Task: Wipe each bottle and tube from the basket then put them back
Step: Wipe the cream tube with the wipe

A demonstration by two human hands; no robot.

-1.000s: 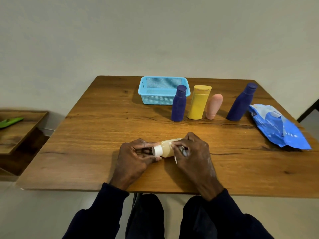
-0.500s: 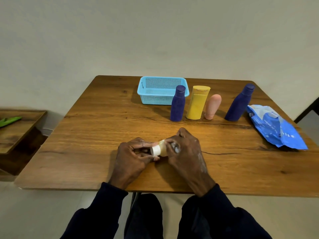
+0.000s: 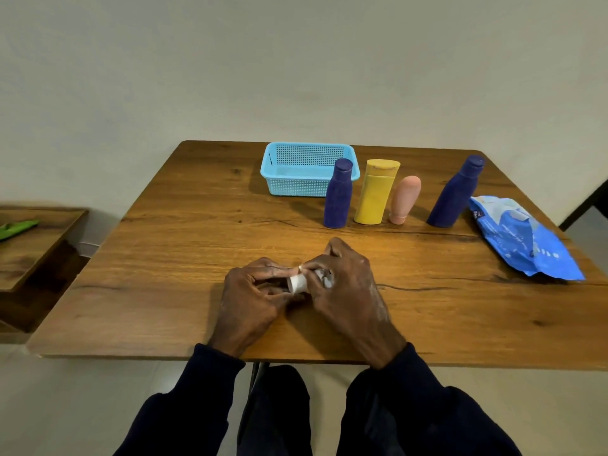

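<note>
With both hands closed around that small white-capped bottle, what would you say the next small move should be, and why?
Probably draw the right hand back along the small bottle, wiping its body while the left hand steadies it. A white wipe shows in the right hand, which covers nearly everything but the cap, and the basket looks empty, so wiping seems unfinished.

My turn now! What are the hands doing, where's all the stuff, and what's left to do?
Left hand and right hand both grip the small bottle with the white cap, near the table's front edge; the right seems to hold a wipe against it.
Basket: looks empty, at the back.
Standing in front of and beside it: dark blue bottle, yellow bottle, pink tube, second dark blue bottle. Blue wipes pack at far right.
Done: basket emptied.
Left: finish wiping, return all five. Which are already wiped, I cannot tell.
</note>
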